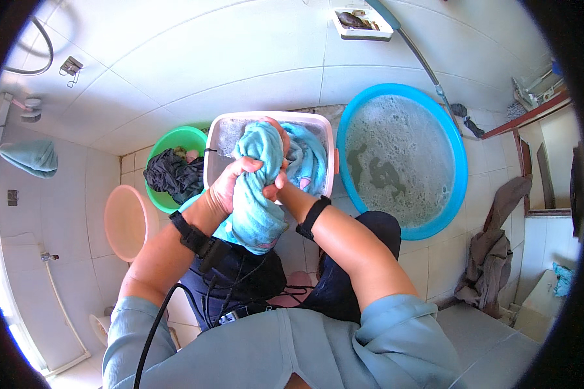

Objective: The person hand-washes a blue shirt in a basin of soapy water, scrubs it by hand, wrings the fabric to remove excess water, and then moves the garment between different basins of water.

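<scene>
Bunched and twisted between my hands is a turquoise fleecy cloth (258,217). My left hand (232,178) is closed round its left side, thumb across the folds. My right hand (281,180) grips it from the right, partly hidden behind the fabric. The upper end of the cloth is over a pale pink rectangular basin (329,136); its lower end hangs past the near rim, above my knees. More blue fabric (307,155) lies in the basin by my right hand, beside sudsy water.
Right of the basin stands a large blue tub (462,162) of foamy water. To the left are a green basin (159,148) with dark clothes (175,176) and a peach bucket (128,220). A brown garment (490,262) hangs at right. Black cables (169,305) run over my lap.
</scene>
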`<state>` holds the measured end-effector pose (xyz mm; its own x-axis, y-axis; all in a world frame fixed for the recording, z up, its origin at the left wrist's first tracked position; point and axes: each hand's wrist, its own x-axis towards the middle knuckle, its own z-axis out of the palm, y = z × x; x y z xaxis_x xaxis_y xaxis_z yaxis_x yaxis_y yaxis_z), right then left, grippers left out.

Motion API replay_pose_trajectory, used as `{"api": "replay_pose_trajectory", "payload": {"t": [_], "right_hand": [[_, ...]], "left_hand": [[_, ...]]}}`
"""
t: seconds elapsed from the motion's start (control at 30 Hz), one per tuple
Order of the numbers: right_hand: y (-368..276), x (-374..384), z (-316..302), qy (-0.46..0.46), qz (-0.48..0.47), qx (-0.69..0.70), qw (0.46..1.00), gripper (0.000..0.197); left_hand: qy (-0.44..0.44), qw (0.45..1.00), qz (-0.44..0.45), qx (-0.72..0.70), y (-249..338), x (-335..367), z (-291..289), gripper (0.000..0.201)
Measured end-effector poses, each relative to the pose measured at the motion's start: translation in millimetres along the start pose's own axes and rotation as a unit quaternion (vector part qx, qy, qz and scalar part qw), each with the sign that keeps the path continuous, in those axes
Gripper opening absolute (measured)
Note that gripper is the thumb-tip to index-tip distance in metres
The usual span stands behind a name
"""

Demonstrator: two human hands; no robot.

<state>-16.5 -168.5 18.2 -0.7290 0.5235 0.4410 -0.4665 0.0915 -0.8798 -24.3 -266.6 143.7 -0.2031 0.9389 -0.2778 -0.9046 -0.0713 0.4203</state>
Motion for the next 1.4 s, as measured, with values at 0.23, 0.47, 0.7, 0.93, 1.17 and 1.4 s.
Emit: {"api": "replay_pose_trajectory", "payload": {"t": [0.23, 0.47, 0.7, 0.93, 1.17, 1.4], "right_hand": [[-43.0, 71.0, -49.5, -0.185, -0.124, -0.283, 0.933, 0.051], [-43.8, 40.3, -45.2, -0.414, -0.027, -0.426, 0.804, 0.050], [-0.9, 15.3, -38.6, -0.395, 0.236, -0.371, 0.807, 0.039], [-14.4, 26.5, -43.7, -0.363, 0.255, -0.290, 0.848, 0.045], [-82.4, 63.7, -29.2, -0.331, -0.094, -0.302, 0.889, 0.034], [-137.4, 19.9, -3.2, -0.376, -0.315, -0.210, 0.845, 0.015]], "left_hand": [[0.179, 0.897, -0.132, 0.381, 56.4, -23.0, -25.1, 0.062], [0.214, 0.441, -0.177, 0.853, 41.7, -6.4, -70.3, 0.051], [0.261, 0.285, -0.061, 0.921, 26.7, 11.0, -88.8, 0.032], [0.223, 0.421, -0.087, 0.875, 43.3, 0.5, -65.5, 0.058], [0.014, 0.980, -0.158, 0.121, 58.3, -30.3, -81.1, 0.090], [0.130, 0.990, 0.028, 0.041, 20.5, -14.0, -63.0, 0.071]]}}
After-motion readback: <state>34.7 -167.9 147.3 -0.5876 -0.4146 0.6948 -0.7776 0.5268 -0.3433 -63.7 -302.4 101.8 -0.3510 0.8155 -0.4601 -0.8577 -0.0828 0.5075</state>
